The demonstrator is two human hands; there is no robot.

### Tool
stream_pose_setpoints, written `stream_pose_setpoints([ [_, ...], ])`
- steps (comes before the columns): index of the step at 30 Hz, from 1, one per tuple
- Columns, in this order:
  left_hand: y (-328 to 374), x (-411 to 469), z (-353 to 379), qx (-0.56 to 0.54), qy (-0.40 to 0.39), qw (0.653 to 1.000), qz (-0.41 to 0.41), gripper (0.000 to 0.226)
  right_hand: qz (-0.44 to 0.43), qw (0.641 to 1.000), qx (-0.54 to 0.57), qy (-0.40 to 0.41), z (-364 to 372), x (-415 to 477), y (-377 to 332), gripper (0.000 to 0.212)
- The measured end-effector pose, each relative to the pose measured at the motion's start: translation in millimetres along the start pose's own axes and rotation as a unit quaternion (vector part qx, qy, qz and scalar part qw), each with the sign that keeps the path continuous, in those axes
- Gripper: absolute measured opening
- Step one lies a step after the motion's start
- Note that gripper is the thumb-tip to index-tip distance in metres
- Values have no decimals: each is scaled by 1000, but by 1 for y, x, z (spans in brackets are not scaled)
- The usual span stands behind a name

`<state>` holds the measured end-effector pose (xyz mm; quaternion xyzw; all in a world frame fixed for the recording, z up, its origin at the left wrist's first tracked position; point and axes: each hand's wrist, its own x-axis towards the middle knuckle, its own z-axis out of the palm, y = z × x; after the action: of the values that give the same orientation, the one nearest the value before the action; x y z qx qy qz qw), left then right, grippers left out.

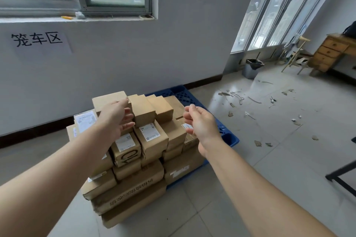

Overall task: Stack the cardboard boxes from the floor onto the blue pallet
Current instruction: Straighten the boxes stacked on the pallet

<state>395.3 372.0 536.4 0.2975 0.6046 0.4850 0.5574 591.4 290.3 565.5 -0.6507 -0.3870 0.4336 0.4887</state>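
One wall sign [38, 39]: black characters on paper, up at ten o'clock on the white wall [134, 54].
Left hand [115, 119]: reaching in, fingers straight and spread, gripping nothing, right by the top-left box [109, 101]; contact, I cannot tell.
Cardboard boxes [152, 146]: piled in tiers dead centre, several white labels [150, 132] facing up.
Right hand [201, 124]: at three o'clock of the boxes, fingers loosely curled, holding nothing.
Blue pallet [229, 138]: under the boxes on the tile floor [269, 159], showing at one o'clock and along the right edge.
Bin [251, 69]: grey, black liner, off at two o'clock.
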Motion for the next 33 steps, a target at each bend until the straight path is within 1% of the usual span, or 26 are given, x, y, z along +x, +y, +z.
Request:
stream_pose_setpoints([
  [3,-5,14,15,-10,10,1000,-2,18,3,1000,-5,-13,-7,21,6,23],
  [7,-6,35,35,-23,26,999,-4,25,0,999,-9,-33,-15,51,9,23],
  [12,-7,45,52,-36,53,998,-18,30,17,998,-7,-67,-22,82,9,25],
  [17,-13,48,64,-47,87,995,-21,25,17,995,-6,-97,-25,107,13,22],
  [21,-23,47,80,-71,119,990,-26,21,23,991,10,-133,-27,129,20,25],
  [26,-43,44,101,-86,186,978,-31,41,28,983,-2,-182,-34,160,34,28],
  [33,-70,31,139,-117,255,959,-35,44,29,963,-24,-267,-55,197,49,26],
])
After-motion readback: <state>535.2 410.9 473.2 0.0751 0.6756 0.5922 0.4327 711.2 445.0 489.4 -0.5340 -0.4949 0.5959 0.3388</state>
